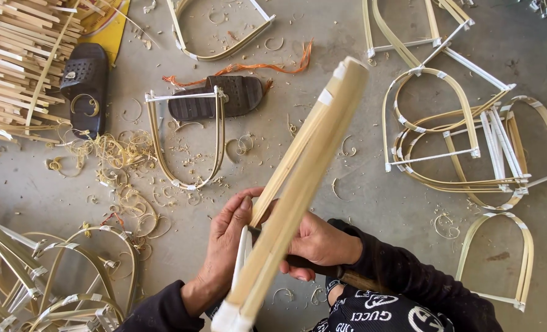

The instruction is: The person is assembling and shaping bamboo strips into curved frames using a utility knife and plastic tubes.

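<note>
1. Fingers (241,212) of the left hand (221,255) curl together around the lower part of a bent bamboo frame (304,172), thumb pressed against its inner strip.
2. That frame stands edge-on to the camera, rising from a white-taped corner at the bottom edge up to a taped tip near the top centre, above the grey floor (347,197).
3. Right hand (319,243) closes on a dark wooden-handled tool (341,275) just behind the frame; whether its blade touches the bamboo cannot be told.
4. Far left, a stack of straight bamboo slats (15,55) lies beside a dark sandal (86,83), with curled shavings (119,160) below.
5. Left of centre, a U-shaped frame (187,138) overlaps a second sandal (236,95) and an orange cord (249,66).
6. Lower left holds a heap of finished frames (64,276).
7. Right side carries another pile of taped frames (464,135), and one lies apart at lower right (501,258).
</note>
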